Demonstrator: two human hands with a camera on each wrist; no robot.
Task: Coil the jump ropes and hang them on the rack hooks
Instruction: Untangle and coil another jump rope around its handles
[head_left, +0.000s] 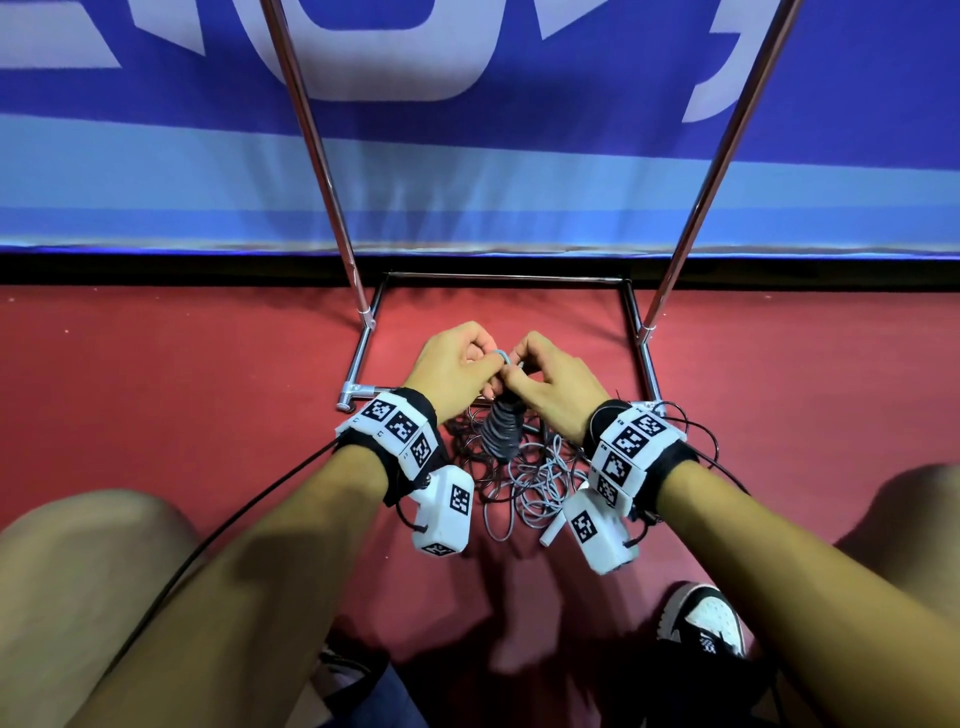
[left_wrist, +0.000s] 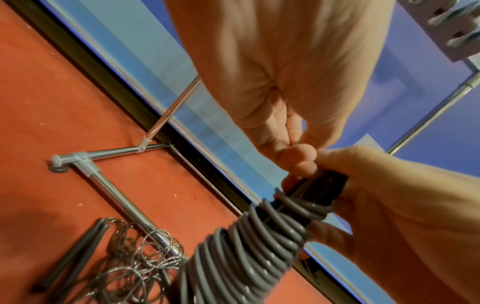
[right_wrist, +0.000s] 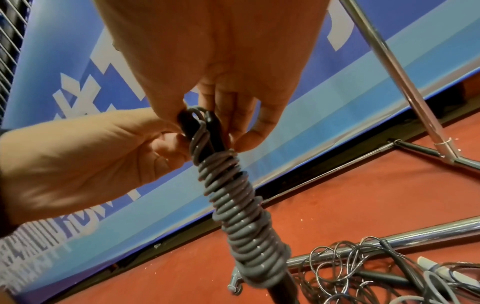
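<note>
A grey jump rope (head_left: 501, 431) is wound in tight turns round its two black handles (right_wrist: 207, 127) and hangs upright between my hands, above the floor. My left hand (head_left: 462, 364) pinches a small loop of the rope's end at the top of the bundle (left_wrist: 246, 246). My right hand (head_left: 545, 382) grips the handle tops from the other side, its fingers (right_wrist: 246, 139) curled round them. Both hands meet just in front of the rack's base (head_left: 498, 278). The rack's hooks are out of view.
A tangled pile of loose ropes (head_left: 540, 478) lies on the red floor under my wrists, over the rack's near base bar (right_wrist: 389, 242). Two slanted chrome uprights (head_left: 322, 171) (head_left: 711, 171) rise against a blue banner. My knees and a shoe (head_left: 701, 618) flank the pile.
</note>
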